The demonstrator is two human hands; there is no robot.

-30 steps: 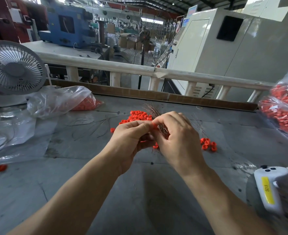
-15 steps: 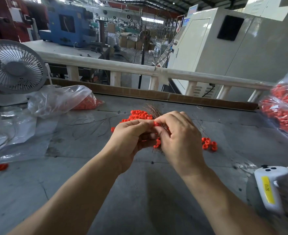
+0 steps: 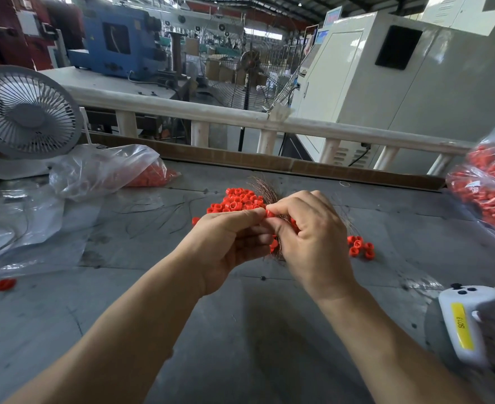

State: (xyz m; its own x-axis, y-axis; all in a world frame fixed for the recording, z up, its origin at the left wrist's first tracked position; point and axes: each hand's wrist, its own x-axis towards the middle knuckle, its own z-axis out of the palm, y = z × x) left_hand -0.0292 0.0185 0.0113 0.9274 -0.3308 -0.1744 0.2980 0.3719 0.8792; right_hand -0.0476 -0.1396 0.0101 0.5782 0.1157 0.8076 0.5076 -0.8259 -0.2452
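Note:
My left hand (image 3: 229,243) and my right hand (image 3: 313,243) meet above the middle of the grey table (image 3: 240,330). Between their fingertips they pinch a small red plastic ring (image 3: 269,213). My right hand also grips a bundle of thin copper-coloured wires (image 3: 265,186) that fans out behind the fingers. More red rings show under my palms, partly hidden. Just behind the hands lies a pile of red rings (image 3: 236,199). A small cluster of red rings (image 3: 360,247) lies to the right of my right hand.
A white desk fan (image 3: 25,118) stands at the back left beside a clear bag of red rings (image 3: 109,170). A fuller bag of red parts (image 3: 488,191) sits at the right edge. A white handheld controller (image 3: 463,325) lies front right. One loose red ring (image 3: 5,284) lies at left.
The hands have stayed in place; the fingers have shifted slightly around the red ring, which now sits at the fingertips.

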